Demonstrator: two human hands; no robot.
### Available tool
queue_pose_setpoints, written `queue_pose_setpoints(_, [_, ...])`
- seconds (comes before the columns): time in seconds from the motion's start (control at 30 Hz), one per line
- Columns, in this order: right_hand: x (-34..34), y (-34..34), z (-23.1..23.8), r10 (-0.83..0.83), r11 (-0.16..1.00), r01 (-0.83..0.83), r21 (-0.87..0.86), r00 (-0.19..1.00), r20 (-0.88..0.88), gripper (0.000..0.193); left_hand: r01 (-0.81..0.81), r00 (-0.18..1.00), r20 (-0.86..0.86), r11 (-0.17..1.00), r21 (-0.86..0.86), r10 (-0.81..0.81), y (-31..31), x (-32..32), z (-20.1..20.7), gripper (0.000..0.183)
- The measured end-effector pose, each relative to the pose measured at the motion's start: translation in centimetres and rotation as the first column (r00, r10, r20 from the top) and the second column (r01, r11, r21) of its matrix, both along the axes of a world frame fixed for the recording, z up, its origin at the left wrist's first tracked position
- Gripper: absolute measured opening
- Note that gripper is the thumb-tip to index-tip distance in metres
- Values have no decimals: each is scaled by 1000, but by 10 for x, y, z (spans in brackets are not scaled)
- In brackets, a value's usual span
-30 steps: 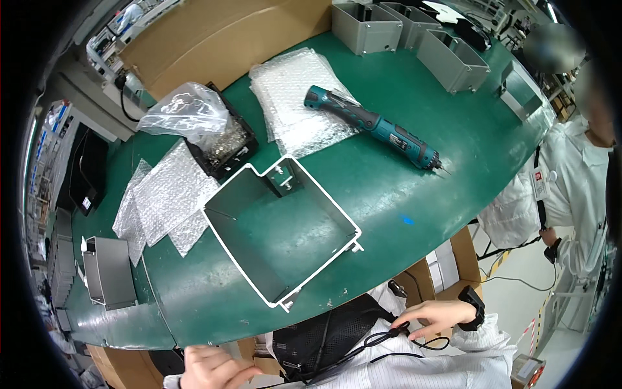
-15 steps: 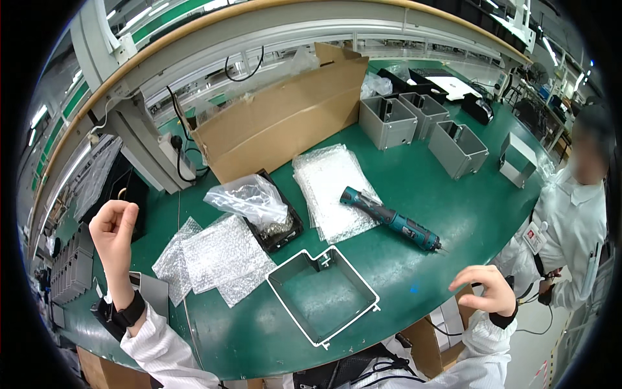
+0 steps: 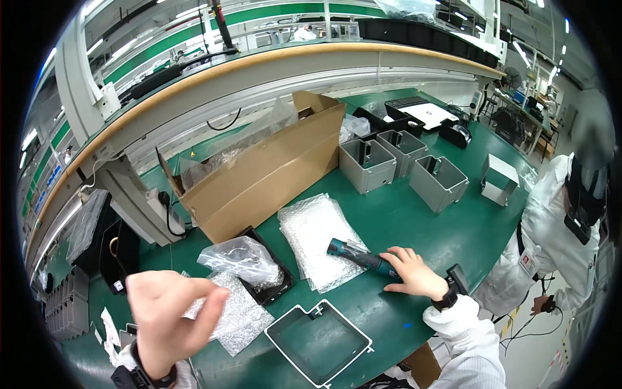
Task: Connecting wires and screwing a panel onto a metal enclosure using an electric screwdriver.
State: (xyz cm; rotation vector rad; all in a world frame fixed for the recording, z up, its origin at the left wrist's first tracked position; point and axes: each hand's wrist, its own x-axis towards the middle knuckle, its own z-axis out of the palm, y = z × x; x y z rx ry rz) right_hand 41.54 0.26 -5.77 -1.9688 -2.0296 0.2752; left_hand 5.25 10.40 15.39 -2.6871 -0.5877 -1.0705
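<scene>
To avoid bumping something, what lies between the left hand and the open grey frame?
In the head view, bubble-wrap sheets lie on the table between the left hand and the open grey frame.

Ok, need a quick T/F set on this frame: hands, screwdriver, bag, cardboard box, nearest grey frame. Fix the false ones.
1. The right hand is on the teal screwdriver. True.
2. The left hand is holding the screwdriver too. False: it is well apart from it, with nothing visible in its fingers.
3. The clear plastic bag lies partly over the black bin. True.
4. The cardboard box is sealed shut. False: its top is open, with clear plastic showing inside.
5. The nearest grey frame is on the green table. True.
</scene>
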Motion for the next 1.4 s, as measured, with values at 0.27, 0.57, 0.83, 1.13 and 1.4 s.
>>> queue_pose_setpoints(0.27, [-28,6,-17,44,966,-31,257,998,-44,70,131,985,14,693,-709,-172,-29,25,-119,9])
queue_pose_setpoints(0.57, [-42,-55,-13,239,927,-139,349,935,-263,43,607,610,-102,546,-577,-786,-88,86,-93,9])
queue_pose_setpoints(0.83, [-91,-104,37,576,673,-150,724,721,-386,8,639,661,50,526,-562,-749,-115,52,-123,3])
queue_pose_setpoints(1.13, [-103,-198,117,191,95,264,960,942,-277,3,-122,976,93,847,-517,197,-104,-13,-194,21])
queue_pose_setpoints(1.4, [-104,-201,79,296,193,167,967,930,-220,7,-314,713,331,703,-638,618,-61,-48,-258,33])
